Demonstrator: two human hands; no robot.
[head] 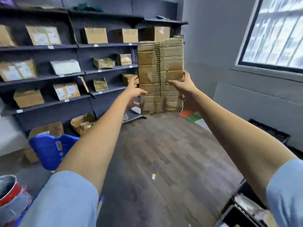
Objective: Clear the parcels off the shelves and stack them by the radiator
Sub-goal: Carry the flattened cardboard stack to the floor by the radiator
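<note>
The shelves (68,46) stand along the left wall with parcels (43,35) spread over every tier, more on the floor (155,153) below them beside a chair (50,149). In the middle, before the shelves' right end, both hands hold a cardboard sheet (160,74) upright: left hand (133,91) at its left edge, right hand (185,84) at its right. The radiator (255,102) runs along the right wall, under the window (275,35) (a tray (270,131) lies before it)

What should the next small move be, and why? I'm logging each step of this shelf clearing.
Probably swing the worn cardboard parcel rightward toward the radiator. Both the left hand and right hand already grip its sides in mid-air, away from the shelves, so it only needs carrying over and setting down.
</note>
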